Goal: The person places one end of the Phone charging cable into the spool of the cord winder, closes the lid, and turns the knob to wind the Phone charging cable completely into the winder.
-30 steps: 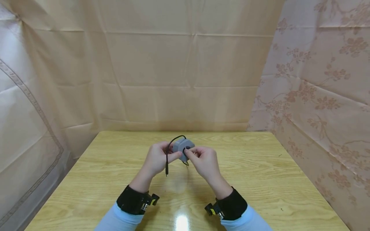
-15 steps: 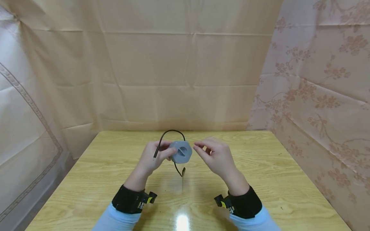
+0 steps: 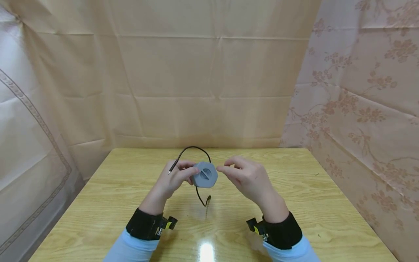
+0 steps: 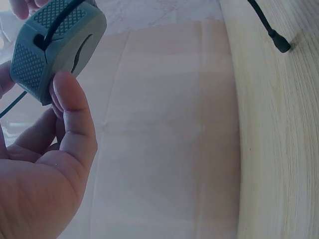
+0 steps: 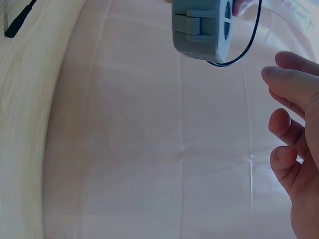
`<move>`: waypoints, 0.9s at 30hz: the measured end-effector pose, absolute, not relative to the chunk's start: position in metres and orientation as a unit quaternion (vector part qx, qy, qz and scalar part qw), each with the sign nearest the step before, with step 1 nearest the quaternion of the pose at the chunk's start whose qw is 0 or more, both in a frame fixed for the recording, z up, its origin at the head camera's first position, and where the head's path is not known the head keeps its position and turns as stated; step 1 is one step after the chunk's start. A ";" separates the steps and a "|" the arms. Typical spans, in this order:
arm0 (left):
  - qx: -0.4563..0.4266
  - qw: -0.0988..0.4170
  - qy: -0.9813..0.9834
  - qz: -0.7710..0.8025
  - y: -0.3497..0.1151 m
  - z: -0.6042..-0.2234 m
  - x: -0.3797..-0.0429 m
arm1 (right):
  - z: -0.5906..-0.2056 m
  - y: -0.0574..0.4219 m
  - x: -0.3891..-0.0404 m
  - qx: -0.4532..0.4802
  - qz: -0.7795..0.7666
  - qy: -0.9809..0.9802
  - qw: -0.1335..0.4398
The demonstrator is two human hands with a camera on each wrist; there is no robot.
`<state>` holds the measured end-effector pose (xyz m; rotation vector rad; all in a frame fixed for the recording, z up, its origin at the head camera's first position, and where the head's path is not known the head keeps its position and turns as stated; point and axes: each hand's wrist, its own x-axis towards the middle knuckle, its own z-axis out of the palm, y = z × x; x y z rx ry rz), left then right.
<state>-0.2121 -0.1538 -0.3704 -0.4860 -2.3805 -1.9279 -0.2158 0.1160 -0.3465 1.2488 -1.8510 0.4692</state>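
A grey hexagonal cable case (image 3: 210,180), with a round recess and a crossbar on its face, is held above the table. My left hand (image 3: 170,179) pinches it at its left side between thumb and fingers. Black cable (image 3: 194,147) arcs out of the top, and its thin-tipped plug (image 3: 172,167) hangs over the left hand. From the underside another length drops to a dark connector (image 4: 280,41). The right wrist view shows a hinge-like clasp (image 5: 194,25) on the case's edge. My right hand (image 3: 251,179) hovers just right of the case, fingers loosely bent around nothing.
A wood-grain table (image 3: 108,218) lies under both hands. Beige cloth (image 3: 170,72) hangs behind it, with a floral cloth (image 3: 366,109) on the right and a pale one (image 3: 26,153) on the left. Black wrist bands (image 3: 144,225) carry small cameras.
My right hand has let go of the case and drawn off to the right. The case has turned to face me, the upper cable loop has widened, and the lower cable end has dropped.
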 end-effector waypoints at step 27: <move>-0.261 -0.087 -0.776 -0.568 -0.146 -0.377 -0.212 | -0.363 0.099 -0.209 0.504 0.137 -0.799 0.298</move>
